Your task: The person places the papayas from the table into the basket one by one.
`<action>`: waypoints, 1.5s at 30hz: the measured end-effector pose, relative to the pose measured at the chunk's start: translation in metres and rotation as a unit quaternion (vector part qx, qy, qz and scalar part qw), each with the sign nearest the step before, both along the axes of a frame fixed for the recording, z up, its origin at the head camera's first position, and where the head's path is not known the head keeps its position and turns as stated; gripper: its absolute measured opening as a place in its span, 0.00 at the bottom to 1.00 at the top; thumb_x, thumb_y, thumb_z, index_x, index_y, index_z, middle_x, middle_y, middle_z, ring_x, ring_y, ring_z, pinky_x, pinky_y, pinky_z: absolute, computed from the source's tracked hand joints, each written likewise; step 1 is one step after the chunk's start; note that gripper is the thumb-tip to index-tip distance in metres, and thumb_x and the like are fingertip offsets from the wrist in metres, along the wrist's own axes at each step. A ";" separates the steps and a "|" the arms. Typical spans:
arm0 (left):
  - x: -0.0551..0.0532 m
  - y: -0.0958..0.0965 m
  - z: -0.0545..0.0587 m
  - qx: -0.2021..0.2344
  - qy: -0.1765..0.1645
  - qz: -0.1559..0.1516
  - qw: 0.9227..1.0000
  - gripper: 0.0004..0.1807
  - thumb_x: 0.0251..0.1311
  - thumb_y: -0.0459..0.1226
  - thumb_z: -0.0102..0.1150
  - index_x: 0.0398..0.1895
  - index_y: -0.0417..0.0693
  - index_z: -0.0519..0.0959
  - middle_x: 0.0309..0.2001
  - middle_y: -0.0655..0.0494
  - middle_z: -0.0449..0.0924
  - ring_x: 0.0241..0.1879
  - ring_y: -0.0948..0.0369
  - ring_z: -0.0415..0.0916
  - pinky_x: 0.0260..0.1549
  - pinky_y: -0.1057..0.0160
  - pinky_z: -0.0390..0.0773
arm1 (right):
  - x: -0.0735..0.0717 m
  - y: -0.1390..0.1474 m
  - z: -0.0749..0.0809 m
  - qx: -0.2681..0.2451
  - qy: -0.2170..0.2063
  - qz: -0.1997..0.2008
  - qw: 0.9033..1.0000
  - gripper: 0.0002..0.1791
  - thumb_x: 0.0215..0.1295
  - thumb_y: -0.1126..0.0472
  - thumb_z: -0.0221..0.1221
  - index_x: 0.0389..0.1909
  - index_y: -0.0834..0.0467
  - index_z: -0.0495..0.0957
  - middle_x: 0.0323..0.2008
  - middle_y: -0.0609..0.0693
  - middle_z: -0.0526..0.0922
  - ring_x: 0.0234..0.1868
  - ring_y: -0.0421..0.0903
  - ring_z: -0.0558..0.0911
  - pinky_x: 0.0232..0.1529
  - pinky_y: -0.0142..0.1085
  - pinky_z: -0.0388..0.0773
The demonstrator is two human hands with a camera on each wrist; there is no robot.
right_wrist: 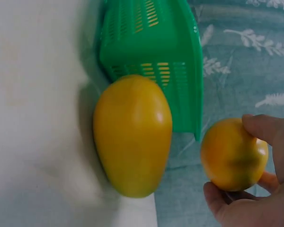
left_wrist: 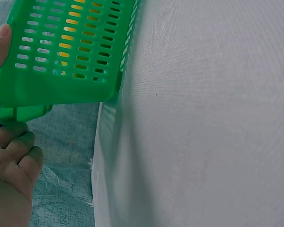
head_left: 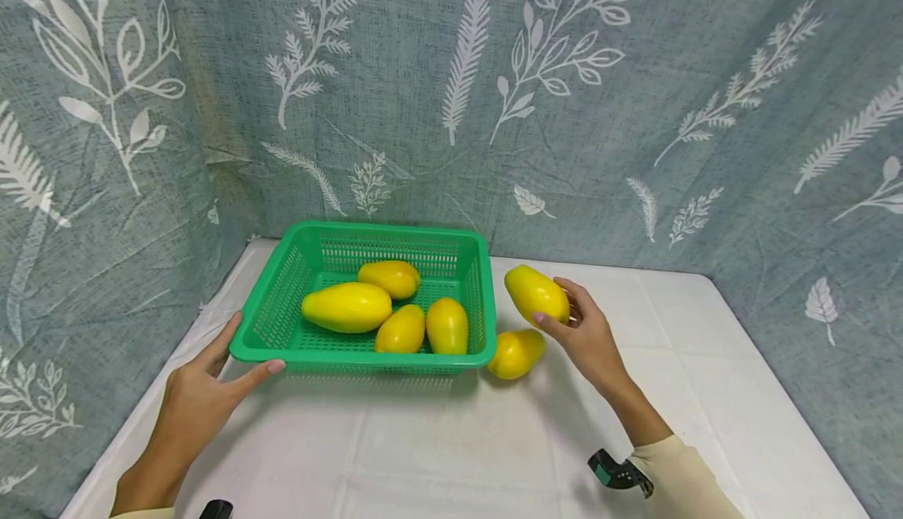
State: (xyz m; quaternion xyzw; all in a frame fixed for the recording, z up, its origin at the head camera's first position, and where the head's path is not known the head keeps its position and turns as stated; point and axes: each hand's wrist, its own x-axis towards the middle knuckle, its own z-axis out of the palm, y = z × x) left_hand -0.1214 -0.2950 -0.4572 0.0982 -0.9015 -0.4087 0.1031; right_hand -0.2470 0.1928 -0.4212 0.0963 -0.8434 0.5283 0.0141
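Note:
My right hand point(head_left: 587, 335) holds a yellow papaya point(head_left: 536, 293) above the table, just right of a green plastic basket point(head_left: 363, 359). In the right wrist view, thumb and fingers close around this held papaya point(right_wrist: 233, 156). Below it another papaya point(head_left: 516, 354) lies on the table against the basket's right side. My left hand point(head_left: 194, 401) grips the basket's near left corner, thumb on the front rim and fingers at the left side. Inside the basket lie several papayas, among them a long one point(head_left: 346, 307) and a shorter one point(head_left: 447, 326).
A white cloth point(head_left: 423, 440) covers the table. Blue-grey curtains point(head_left: 402, 111) with white leaf prints hang behind and at both sides. A dark band with a device point(head_left: 619, 473) sits at my right wrist.

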 end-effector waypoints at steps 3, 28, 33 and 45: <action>0.000 0.000 -0.001 -0.002 0.004 -0.002 1.000 0.55 0.65 0.54 0.73 0.87 0.60 0.49 0.79 0.34 0.59 0.70 0.26 0.66 0.57 0.30 0.72 | 0.002 -0.003 0.002 -0.003 0.006 0.007 1.000 0.43 0.72 0.51 0.70 0.81 0.56 0.62 0.72 0.60 0.72 0.70 0.59 0.77 0.69 0.55 0.73; -0.001 -0.001 -0.003 -0.006 0.007 -0.002 1.000 0.55 0.65 0.54 0.74 0.87 0.60 0.50 0.79 0.34 0.59 0.69 0.26 0.67 0.57 0.37 0.77 | 0.014 -0.033 0.014 -0.027 0.031 0.074 0.996 0.41 0.71 0.53 0.70 0.80 0.55 0.65 0.68 0.55 0.77 0.65 0.52 0.78 0.68 0.50 0.76; 0.000 -0.001 -0.003 -0.006 0.005 0.000 1.000 0.55 0.64 0.54 0.74 0.87 0.61 0.50 0.79 0.35 0.59 0.69 0.26 0.67 0.57 0.39 0.77 | 0.017 -0.040 0.017 -0.031 0.025 0.094 0.995 0.42 0.71 0.53 0.70 0.81 0.55 0.63 0.68 0.55 0.76 0.64 0.52 0.79 0.66 0.44 0.78; 0.000 0.001 -0.003 -0.018 0.014 0.003 1.000 0.54 0.63 0.53 0.76 0.86 0.61 0.52 0.78 0.34 0.62 0.68 0.26 0.69 0.50 0.46 0.79 | 0.020 -0.054 0.022 -0.046 0.038 0.129 0.990 0.41 0.71 0.55 0.70 0.80 0.53 0.64 0.70 0.54 0.75 0.65 0.52 0.78 0.66 0.47 0.78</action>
